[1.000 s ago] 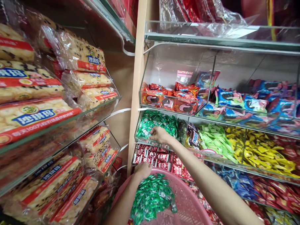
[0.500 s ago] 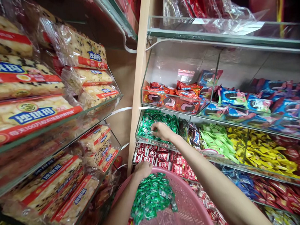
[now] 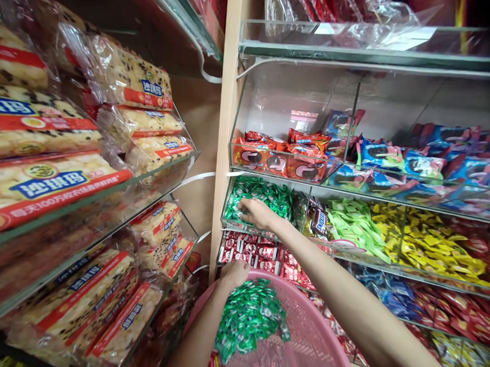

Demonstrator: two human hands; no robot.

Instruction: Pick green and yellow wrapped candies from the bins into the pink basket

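- The right hand (image 3: 256, 213) is near the middle of the frame, over the front edge of a clear bin (image 3: 233, 225). Its fingers are bent and loosely curled, with the tips by the green candies (image 3: 278, 195). I cannot tell if it has hold of any.
- The left hand (image 3: 233, 275), lower and just left of middle, is on the rim of a pink basket (image 3: 335, 331). Its fingers are curled in and seem to grip the rim, but their tips are hidden.
- The basket sits at the bottom middle of the frame. A big green candy pile (image 3: 251, 318) lies in it, with a little red packet (image 3: 216, 366) by the bottom edge.
- I think the step now is handling the green candies in the bin while the other hand keeps the basket steady.
- The next move seems to call for keeping the basket close and lifting the fingers clear of the bin's front wall.
- Just right of the bin's candies is a Snickers bar (image 3: 320, 219). Sachima cakes (image 3: 70, 180) fill the left side of the frame.
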